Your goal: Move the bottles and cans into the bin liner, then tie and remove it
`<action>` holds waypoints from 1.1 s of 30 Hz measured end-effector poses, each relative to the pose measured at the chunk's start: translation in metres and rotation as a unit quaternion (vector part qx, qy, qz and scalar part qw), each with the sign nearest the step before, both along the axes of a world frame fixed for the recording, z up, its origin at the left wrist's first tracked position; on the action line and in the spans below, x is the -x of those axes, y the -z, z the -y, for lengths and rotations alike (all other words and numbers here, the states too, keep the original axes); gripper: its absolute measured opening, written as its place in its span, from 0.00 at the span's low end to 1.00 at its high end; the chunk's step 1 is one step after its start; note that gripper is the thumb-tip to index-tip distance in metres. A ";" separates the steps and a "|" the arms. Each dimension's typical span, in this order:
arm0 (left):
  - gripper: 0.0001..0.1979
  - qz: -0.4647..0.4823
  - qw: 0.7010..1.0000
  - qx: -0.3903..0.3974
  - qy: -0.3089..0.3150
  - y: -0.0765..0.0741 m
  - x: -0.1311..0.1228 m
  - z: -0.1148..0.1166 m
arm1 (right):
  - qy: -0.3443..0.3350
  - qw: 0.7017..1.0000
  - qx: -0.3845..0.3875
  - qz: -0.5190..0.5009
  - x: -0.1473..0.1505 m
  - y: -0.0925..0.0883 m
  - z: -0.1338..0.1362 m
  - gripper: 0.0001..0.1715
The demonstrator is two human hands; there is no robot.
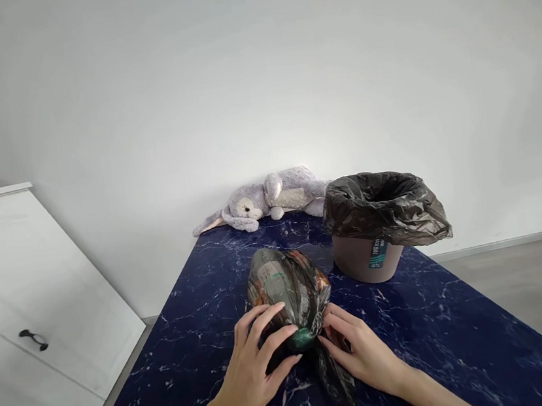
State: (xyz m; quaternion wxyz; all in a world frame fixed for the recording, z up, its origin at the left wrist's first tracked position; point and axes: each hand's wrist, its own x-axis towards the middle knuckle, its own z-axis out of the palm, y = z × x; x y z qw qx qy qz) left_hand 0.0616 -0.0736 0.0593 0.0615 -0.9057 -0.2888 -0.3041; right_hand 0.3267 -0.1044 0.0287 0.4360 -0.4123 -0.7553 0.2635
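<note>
one dark, filled bag [285,283] on the bench [173,373], toward six o'clock in my feed.
my left hand [260,359] lies spread wide over the bag's seven o'clock side; my right hand [361,350] pinches its gathered end [335,376] at five o'clock. the lined bin [357,258] stands near, at two o'clock. from my remote seat i judge the bag could split if it is pressed or pulled too hard, and could spill if that pinch slackens.
</note>
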 end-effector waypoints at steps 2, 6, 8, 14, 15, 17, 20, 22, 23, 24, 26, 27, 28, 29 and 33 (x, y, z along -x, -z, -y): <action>0.17 0.017 1.000 -0.013 -0.022 0.003 0.000 -0.001 | -0.003 1.000 -0.001 -0.004 0.000 0.001 -0.001 0.09; 0.17 0.048 0.997 -0.025 -0.049 0.005 0.000 -0.002 | -0.008 1.000 0.005 -0.011 0.001 0.001 0.000 0.08; 0.19 0.060 0.997 -0.048 -0.030 0.003 -0.001 0.000 | -0.018 1.000 0.015 -0.012 0.003 -0.002 0.003 0.07; 0.26 -0.031 0.994 -0.097 0.032 -0.005 -0.007 0.006 | -0.030 0.999 0.033 -0.031 0.005 -0.002 0.005 0.03; 0.26 -0.043 0.994 -0.099 0.034 -0.006 -0.008 0.006 | -0.020 0.999 0.034 -0.030 0.005 0.000 0.004 0.04; 0.27 -0.057 0.993 -0.099 0.035 -0.006 -0.008 0.006 | 0.002 0.999 0.034 -0.023 0.005 0.002 0.002 0.06; 0.26 -0.057 0.993 -0.098 0.028 -0.006 -0.009 0.006 | 0.022 0.999 0.028 -0.013 0.004 0.004 -0.001 0.04; 0.25 -0.041 0.994 -0.102 0.022 -0.005 -0.009 0.007 | 0.027 0.999 0.026 -0.006 0.004 0.003 -0.001 0.06; 0.25 -0.033 0.994 -0.104 0.020 -0.004 -0.009 0.006 | 0.026 0.999 0.027 -0.002 0.003 0.003 -0.001 0.08; 0.25 -0.027 0.994 -0.104 0.017 -0.003 -0.009 0.006 | 0.024 0.999 0.027 0.003 0.003 0.002 -0.001 0.09; 0.25 -0.020 0.995 -0.100 0.008 0.001 -0.008 0.005 | 0.016 0.999 0.028 0.014 0.003 0.000 0.000 0.09; 0.26 -0.019 0.995 -0.096 0.002 0.003 -0.007 0.004 | 0.014 0.999 0.028 0.020 0.003 0.000 0.000 0.10; 0.27 -0.019 0.996 -0.092 -0.006 0.004 -0.006 0.003 | 0.011 0.999 0.029 0.024 0.004 -0.001 0.001 0.10; 0.29 -0.017 0.996 -0.090 -0.014 0.006 -0.005 0.002 | 0.010 0.999 0.029 0.028 0.004 -0.001 0.001 0.10; 0.29 -0.020 0.997 -0.077 -0.021 0.006 -0.001 -0.002 | 0.007 0.999 0.025 0.033 0.004 -0.002 0.002 0.08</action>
